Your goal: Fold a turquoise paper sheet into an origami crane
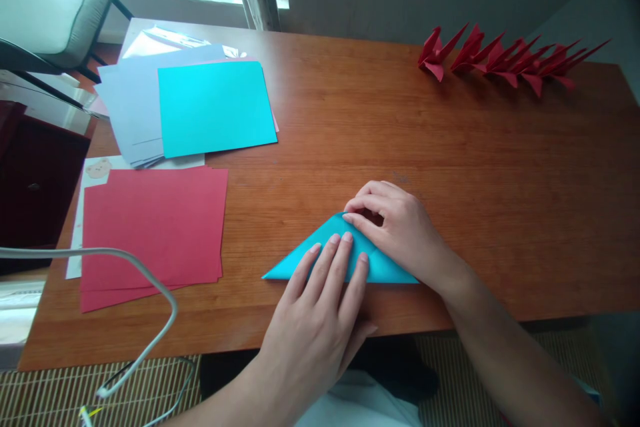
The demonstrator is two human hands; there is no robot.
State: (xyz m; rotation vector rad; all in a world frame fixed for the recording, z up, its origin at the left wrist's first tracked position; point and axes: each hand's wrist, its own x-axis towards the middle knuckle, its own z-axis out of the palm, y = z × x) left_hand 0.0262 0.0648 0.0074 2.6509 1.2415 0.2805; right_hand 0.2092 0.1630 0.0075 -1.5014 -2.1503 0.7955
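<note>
A sheet of blue origami paper (295, 263), folded into a triangle, lies near the front edge of the table with its long side towards me. My left hand (320, 307) rests flat on it, fingers stretched out and slightly spread across the middle. At the top corner, my right hand (395, 220) pinches the paper between thumb and fingertips. The right-hand slope of the triangle runs partly under that hand.
Red paper sheets (155, 233) lie at the left, below a blue sheet (217, 107) on pale papers (133, 107). Several red folded cranes (500, 60) stand in a row at the back right. A white cable (165, 293) loops over the table's (350, 120) left front.
</note>
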